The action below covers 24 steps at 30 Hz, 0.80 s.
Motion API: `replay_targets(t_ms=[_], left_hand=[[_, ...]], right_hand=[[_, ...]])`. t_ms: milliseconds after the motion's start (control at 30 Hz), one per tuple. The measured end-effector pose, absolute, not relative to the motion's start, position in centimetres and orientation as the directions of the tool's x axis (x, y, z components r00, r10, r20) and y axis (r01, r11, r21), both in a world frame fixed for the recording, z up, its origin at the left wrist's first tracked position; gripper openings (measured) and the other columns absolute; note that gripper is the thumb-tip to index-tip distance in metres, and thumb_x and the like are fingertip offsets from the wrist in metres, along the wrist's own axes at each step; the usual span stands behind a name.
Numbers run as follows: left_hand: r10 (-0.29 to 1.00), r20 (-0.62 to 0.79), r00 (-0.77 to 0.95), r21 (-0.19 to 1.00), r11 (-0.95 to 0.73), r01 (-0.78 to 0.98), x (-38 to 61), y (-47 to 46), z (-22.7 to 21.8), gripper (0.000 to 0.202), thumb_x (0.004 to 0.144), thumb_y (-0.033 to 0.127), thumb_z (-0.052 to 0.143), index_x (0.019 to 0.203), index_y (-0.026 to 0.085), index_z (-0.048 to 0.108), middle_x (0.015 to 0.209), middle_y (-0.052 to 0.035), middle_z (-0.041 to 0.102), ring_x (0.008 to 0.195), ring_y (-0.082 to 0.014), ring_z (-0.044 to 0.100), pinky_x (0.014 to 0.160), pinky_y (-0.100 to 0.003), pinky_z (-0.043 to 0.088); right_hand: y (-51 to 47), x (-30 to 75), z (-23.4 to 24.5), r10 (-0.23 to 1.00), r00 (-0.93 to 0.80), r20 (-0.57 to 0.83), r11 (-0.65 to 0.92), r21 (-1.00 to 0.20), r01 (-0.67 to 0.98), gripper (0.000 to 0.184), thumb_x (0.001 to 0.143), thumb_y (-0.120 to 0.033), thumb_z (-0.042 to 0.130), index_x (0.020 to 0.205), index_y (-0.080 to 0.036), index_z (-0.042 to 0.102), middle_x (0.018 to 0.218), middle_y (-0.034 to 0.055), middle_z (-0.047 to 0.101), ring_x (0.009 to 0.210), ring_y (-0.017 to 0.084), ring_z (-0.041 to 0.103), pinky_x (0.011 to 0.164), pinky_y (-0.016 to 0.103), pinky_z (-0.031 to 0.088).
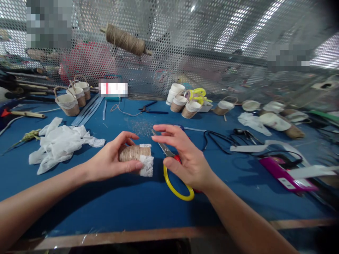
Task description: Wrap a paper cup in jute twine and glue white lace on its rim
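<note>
My left hand (113,158) is closed around a small twine-wrapped cup (134,153) lying on its side, with white lace (147,166) at its open end. My right hand (184,155) hovers just right of the cup with its fingers stretched out and apart, holding nothing. Under that hand lie scissors with a yellow and red handle (174,187), blades pointing away toward the back of the blue table (127,201).
Finished twine baskets (69,102) stand at the back left, more cups and baskets (185,106) at the back middle and right. Crumpled white material (59,143) lies left. Pliers (149,108), black cables (219,141), a magenta tool (286,174), white ribbon and a twine spool (125,40) on the mesh wall.
</note>
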<state>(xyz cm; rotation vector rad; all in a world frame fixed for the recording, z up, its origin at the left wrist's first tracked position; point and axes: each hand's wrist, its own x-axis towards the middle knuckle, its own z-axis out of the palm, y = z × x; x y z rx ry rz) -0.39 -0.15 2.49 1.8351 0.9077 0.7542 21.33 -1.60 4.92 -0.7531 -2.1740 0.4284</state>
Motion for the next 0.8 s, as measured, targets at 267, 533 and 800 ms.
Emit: replay_targets(t_ms=[267, 533, 800], left_hand=[[0.873, -0.046, 0.486, 0.961, -0.094, 0.259, 0.1, 0.1, 2.8, 0.044, 0.074, 0.047, 0.055, 0.105, 0.018, 0.042, 0.084, -0.0014, 0.052, 0.071, -0.0144, 0.052, 0.058, -0.026, 0.045], [0.884, -0.089, 0.460, 0.934, -0.086, 0.346, 0.2, -0.2, 2.8, 0.048, 0.081, 0.057, 0.038, 0.106, 0.016, 0.043, 0.074, 0.0004, 0.050, 0.062, -0.0131, 0.048, 0.051, -0.024, 0.039], [0.906, -0.018, 0.424, 0.828, -0.224, 0.515, 0.3, -0.5, 2.6, 0.045, 0.085, 0.053, 0.035, 0.112, 0.017, 0.041, 0.089, -0.0057, 0.057, 0.069, -0.0153, 0.055, 0.060, -0.028, 0.043]], right_hand=[[-2.0, 20.6, 4.4, 0.657, -0.541, 0.525, 0.754, -0.474, 0.456, 0.037, 0.075, -0.023, 0.062, 0.110, -0.024, 0.050, 0.125, 0.0106, 0.045, 0.117, 0.026, 0.043, 0.094, 0.047, 0.039], [-2.2, 20.3, 4.4, 0.660, -0.552, 0.510, 0.750, -0.404, 0.524, 0.007, 0.078, -0.018, 0.058, 0.084, -0.020, 0.056, 0.123, 0.0109, 0.047, 0.117, 0.024, 0.044, 0.096, 0.045, 0.037], [-2.1, 19.8, 3.9, 0.669, -0.564, 0.484, 0.738, -0.339, 0.584, 0.011, 0.079, -0.011, 0.053, 0.073, -0.020, 0.053, 0.117, 0.0098, 0.053, 0.115, 0.024, 0.046, 0.096, 0.048, 0.037]])
